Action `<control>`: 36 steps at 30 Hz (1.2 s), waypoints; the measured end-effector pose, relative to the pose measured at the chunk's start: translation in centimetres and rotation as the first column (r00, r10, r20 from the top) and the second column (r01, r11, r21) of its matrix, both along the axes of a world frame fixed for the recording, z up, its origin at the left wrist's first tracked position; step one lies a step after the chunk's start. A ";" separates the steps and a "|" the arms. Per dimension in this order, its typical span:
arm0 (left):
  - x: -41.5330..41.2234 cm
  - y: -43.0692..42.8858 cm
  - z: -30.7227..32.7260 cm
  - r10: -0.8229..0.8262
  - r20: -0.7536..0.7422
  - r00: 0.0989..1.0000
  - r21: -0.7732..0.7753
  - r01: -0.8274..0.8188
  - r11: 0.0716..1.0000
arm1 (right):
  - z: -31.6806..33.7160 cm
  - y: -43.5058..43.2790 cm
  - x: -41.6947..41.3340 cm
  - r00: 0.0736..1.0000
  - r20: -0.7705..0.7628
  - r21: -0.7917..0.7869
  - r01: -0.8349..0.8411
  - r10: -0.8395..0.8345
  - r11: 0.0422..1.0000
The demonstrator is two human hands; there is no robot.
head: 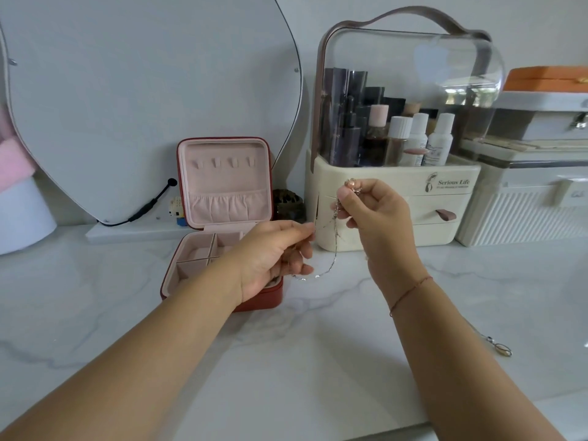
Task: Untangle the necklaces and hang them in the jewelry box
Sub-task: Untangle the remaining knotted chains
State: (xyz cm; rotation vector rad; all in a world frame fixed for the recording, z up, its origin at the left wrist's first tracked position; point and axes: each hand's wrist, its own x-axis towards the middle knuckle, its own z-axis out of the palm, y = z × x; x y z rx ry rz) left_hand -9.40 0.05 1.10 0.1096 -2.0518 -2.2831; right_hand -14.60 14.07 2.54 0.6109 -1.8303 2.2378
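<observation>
- A person's two bare hands were raised above a white marble desk (318, 361), working a thin silver necklace (334, 259) between them.
- The right hand (375, 218) was held higher. Its fingers (345, 194) pinched the necklace just below a small pinkish pendant (352, 185), which stuck up above the fingertips.
- A thin red string bracelet (410, 292) circled the right wrist.
- The left hand (273, 256) was lower and to the left, palm turned inward. Its fingers (307, 232) were closed on a fine strand of the same necklace.
- Between the hands the chain hung in a loose loop in the air, clear of the desk; near the right hand several strands ran bunched together.
- The jewelry box (264, 302), red outside and pink inside, stood open on the desk behind the left hand. Its lid was upright, with a row of four small hooks (224, 162) and a gathered pocket below them; nothing hung on the hooks.
- A second necklace (502, 346) lay on the desk far to the right, well apart from the box.
- A cream cosmetics organizer (397, 224) with a clear dome stood behind the right hand, and a curved mirror (143, 90) leaned against the wall behind the box.
</observation>
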 end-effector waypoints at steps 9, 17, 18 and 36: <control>0.1 -0.1 -0.1 0.020 -0.173 0.985 -0.065 -0.032 0.997 | 0.3 -0.4 0.7 0.990 -0.085 0.005 -0.117 0.117 0.993; 0.1 0.1 0.0 -0.001 -0.177 0.984 -0.096 -0.016 0.995 | 0.2 -0.3 0.7 0.990 -0.077 0.017 -0.118 0.119 0.993; 0.1 0.1 0.0 -0.001 -0.177 0.984 -0.095 -0.016 0.995 | 0.2 -0.3 0.7 0.989 -0.077 0.022 -0.122 0.123 0.992; -0.4 -0.4 -0.1 0.029 -0.109 0.994 -0.045 -0.034 0.998 | -0.1 -0.3 0.0 0.959 0.169 -0.055 -0.221 0.227 0.974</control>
